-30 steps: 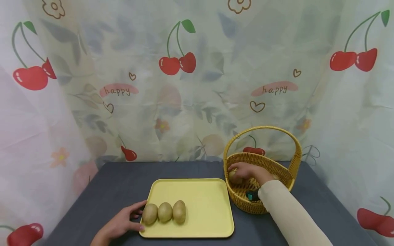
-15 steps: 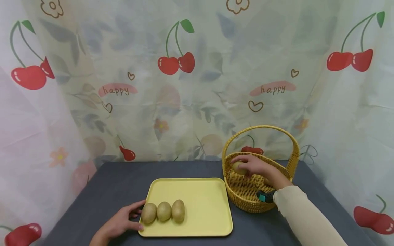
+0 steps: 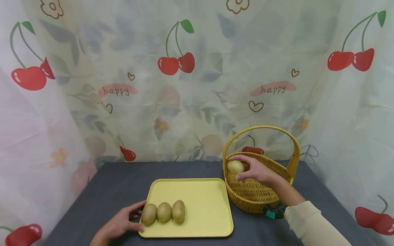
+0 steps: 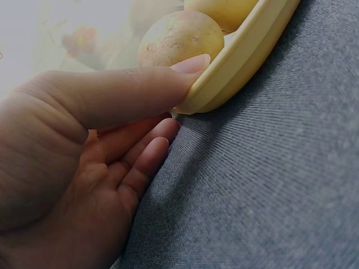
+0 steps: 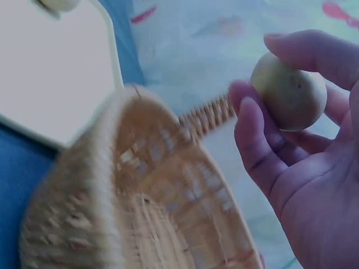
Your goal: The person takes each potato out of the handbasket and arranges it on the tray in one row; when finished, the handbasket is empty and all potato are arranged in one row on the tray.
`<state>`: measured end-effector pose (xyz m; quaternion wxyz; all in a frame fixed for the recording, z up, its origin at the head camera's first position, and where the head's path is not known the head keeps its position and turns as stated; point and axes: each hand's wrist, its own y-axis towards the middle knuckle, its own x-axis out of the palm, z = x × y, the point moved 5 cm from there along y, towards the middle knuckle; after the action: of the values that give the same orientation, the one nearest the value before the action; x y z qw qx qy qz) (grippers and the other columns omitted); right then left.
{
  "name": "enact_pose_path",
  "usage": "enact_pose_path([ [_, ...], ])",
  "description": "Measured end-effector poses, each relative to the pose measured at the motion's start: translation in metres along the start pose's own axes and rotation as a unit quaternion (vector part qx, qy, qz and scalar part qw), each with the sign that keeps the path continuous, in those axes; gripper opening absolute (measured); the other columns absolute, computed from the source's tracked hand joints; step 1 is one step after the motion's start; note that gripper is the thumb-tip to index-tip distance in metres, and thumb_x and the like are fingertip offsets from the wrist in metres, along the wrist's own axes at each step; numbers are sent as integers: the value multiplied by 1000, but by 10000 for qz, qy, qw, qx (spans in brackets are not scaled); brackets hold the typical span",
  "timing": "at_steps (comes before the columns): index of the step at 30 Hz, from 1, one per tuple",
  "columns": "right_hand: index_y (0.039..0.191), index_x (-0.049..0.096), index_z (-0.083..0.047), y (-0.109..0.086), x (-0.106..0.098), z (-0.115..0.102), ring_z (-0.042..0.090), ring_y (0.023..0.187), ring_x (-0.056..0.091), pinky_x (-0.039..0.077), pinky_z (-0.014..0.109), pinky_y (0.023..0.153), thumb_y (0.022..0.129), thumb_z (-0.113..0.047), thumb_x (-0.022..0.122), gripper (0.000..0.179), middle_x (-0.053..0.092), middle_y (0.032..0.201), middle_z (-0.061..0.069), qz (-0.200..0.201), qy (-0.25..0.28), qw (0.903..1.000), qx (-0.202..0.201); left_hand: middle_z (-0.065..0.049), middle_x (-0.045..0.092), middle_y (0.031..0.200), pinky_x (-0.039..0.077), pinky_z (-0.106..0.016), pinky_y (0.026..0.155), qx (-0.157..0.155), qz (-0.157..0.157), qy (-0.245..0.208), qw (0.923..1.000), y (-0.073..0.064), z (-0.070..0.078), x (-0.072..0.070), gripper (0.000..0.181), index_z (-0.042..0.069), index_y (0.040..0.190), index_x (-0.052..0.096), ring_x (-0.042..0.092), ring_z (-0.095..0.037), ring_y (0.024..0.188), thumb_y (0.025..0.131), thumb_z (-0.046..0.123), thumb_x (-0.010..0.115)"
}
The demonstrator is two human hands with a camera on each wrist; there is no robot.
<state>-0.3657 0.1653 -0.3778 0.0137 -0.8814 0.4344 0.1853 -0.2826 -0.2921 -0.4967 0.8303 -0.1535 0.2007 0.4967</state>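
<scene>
My right hand (image 3: 257,171) holds a potato (image 3: 236,167) between thumb and fingers, above the left part of the wicker basket (image 3: 246,206). In the right wrist view the fingers curl round that potato (image 5: 294,95). My left hand (image 3: 120,220) is at the left edge of the yellow tray (image 3: 206,208). In the left wrist view its thumb lies over the tray's rim (image 4: 241,70), with the other fingers loosely curled outside it. A row of three potatoes, with the middle potato (image 3: 164,212) among them, rests at the tray's left. My right forearm hides part of the basket's inside.
The basket's tall arched handle (image 3: 261,127) rises above my right hand. Tray and basket stand close together on a dark grey cloth (image 3: 123,184). A patterned curtain (image 3: 197,102) closes off the back and sides. A black and teal device (image 3: 275,212) sits at my right wrist.
My right hand has lifted the potato from the bottom of the basket, and its wrist has shifted right and nearer. The left hand and the three tray potatoes have stayed put.
</scene>
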Motion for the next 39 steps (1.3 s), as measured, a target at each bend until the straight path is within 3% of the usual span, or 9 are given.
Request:
enact_pose_path([
  [7, 137, 49, -4, 4, 37, -18, 35, 87, 63, 54, 47, 70, 83, -2, 74, 60, 50, 115, 23, -341, 177, 9992, -113, -26, 52, 132, 47, -28, 83, -62, -10, 53, 10000, 0, 0, -1, 80, -9, 147, 33, 58, -26, 106, 85, 19, 76],
  [14, 128, 54, -10, 18, 78, -24, 28, 90, 60, 53, 39, 71, 79, -11, 80, 55, 53, 114, 13, -445, -647, 9961, -405, -26, 53, 132, 47, -32, 83, -22, 15, 27, 10000, 0, 1, -1, 80, -9, 147, 33, 57, -31, 107, 85, 17, 76],
  [24, 118, 57, -18, 38, 133, -3, 16, 90, 56, 49, 31, 72, 71, -16, 86, 55, 55, 113, -2, -262, -1756, 9827, -518, -25, 53, 131, 47, -32, 83, 0, 2, 40, 10000, -1, 1, -1, 79, -9, 147, 33, 57, -30, 107, 86, 17, 75],
  [39, 111, 59, -22, 49, 171, 48, 14, 88, 47, 44, 28, 71, 63, -24, 91, 57, 57, 101, -7, 337, -2158, 9759, 6, -24, 54, 130, 47, -31, 83, 30, 39, 13, 10000, -1, 0, -1, 80, -10, 146, 33, 57, -32, 107, 84, 16, 76],
])
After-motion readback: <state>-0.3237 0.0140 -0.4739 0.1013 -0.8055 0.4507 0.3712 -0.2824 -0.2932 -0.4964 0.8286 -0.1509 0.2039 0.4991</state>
